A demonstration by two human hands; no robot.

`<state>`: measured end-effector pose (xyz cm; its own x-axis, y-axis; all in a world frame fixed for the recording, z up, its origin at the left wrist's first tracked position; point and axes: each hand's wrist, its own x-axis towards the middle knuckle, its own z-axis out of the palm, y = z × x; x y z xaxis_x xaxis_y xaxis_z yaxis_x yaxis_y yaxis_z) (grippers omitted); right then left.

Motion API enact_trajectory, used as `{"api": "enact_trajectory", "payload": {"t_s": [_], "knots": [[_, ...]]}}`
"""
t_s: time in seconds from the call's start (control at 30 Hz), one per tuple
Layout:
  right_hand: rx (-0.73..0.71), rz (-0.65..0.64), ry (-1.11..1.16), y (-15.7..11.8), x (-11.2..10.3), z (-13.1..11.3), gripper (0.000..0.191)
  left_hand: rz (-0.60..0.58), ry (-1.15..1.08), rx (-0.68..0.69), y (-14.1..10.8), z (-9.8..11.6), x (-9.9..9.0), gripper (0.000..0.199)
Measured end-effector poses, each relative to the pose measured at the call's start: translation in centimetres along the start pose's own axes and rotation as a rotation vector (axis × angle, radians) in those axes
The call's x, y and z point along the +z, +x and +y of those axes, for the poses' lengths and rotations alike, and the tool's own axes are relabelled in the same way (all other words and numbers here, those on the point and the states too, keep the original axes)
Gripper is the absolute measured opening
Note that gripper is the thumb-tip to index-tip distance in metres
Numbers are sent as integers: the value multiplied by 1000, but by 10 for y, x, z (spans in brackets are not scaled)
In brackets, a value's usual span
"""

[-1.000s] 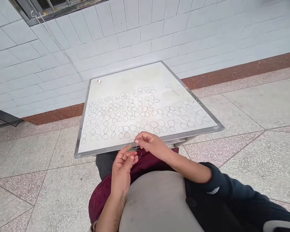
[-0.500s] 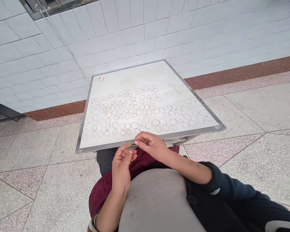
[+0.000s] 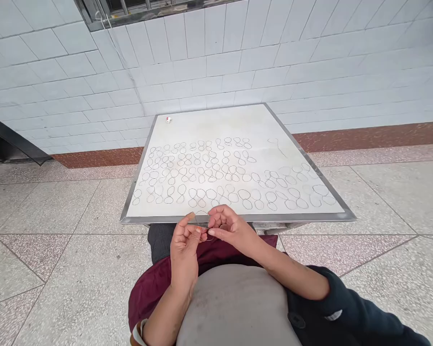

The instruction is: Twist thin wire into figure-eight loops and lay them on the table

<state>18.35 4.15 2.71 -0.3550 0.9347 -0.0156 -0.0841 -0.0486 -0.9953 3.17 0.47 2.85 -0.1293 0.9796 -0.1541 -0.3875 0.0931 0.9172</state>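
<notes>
My left hand [image 3: 184,245] and my right hand [image 3: 227,226] are close together just in front of the near edge of a white board [image 3: 238,125]. Between their fingertips is a thin wire loop [image 3: 203,225], and both hands pinch it. Its exact shape is partly hidden by my fingers. Several rows of similar bent wire loops [image 3: 209,180] lie flat on the board, beyond my hands. A longer wire piece with a tail [image 3: 276,143] lies apart near the right corner. A small red-and-white object [image 3: 168,119] sits near the far left corner.
The board has a metal frame [image 3: 238,218], and my lap with a maroon cloth [image 3: 159,283] lies beneath it. Beyond it stand a white tiled wall [image 3: 216,62] and brown skirting [image 3: 368,137]. Speckled stone floor tiles [image 3: 57,269] surround the board.
My hands have come closer together around the wire loop. The view has tilted and shifted, so the board sits lower and looks more level in the frame.
</notes>
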Motion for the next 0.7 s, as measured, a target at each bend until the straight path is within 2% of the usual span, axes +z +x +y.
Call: {"api": "enact_trajectory", "payload": {"t_s": [0.17,0.4,0.7], "knots": [[-61,60,-154,0,6,12,30,0,-29,-34,-1,1,-2,35],[17,61,-62,2,6,8,25,-85,-51,-109,0,1,-7,34],[25,30,-24,2,5,7,18,-149,-3,-257,3,16,-15,44]]}}
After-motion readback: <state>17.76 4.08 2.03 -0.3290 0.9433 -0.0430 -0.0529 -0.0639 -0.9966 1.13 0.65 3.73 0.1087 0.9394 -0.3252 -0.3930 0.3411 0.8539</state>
